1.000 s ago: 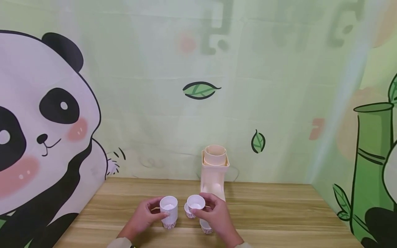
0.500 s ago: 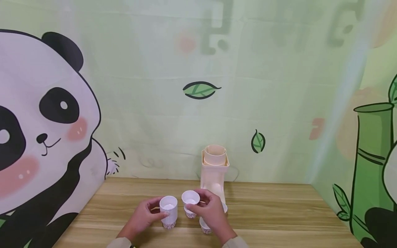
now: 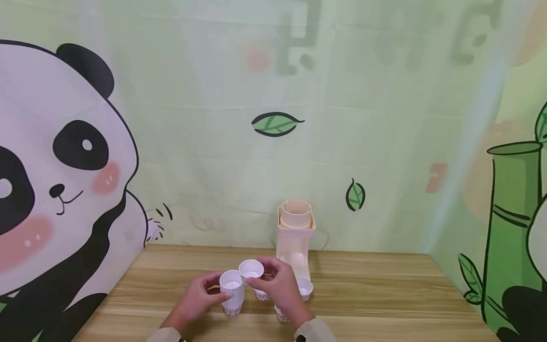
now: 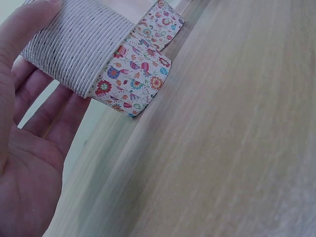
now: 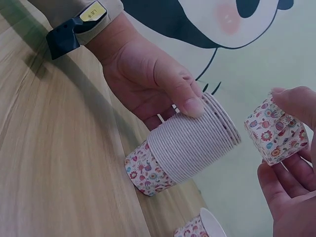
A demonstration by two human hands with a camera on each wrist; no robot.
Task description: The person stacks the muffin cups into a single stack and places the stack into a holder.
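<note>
My left hand grips a tall stack of nested paper cups, white-rimmed, with a small floral print showing on the lowest one. The stack stands nearly upright close over the table, its base right at the wood in the left wrist view. Between thumb and fingers, my right hand pinches a single floral paper cup, mouth up. This cup is beside the stack's top rim, slightly higher and to its right; a narrow gap separates them in the right wrist view.
Separate paper cups stand on the wooden table: one cup right of my right hand, one cup partly behind its wrist, another cup mostly hidden by its fingers. A pale peach plastic tube-topped stand rises behind, before the panda-printed backdrop.
My right hand has moved left and slightly away from me with its cup, up to the stack, uncovering a cup on the right. The left hand and stack have stayed put.
</note>
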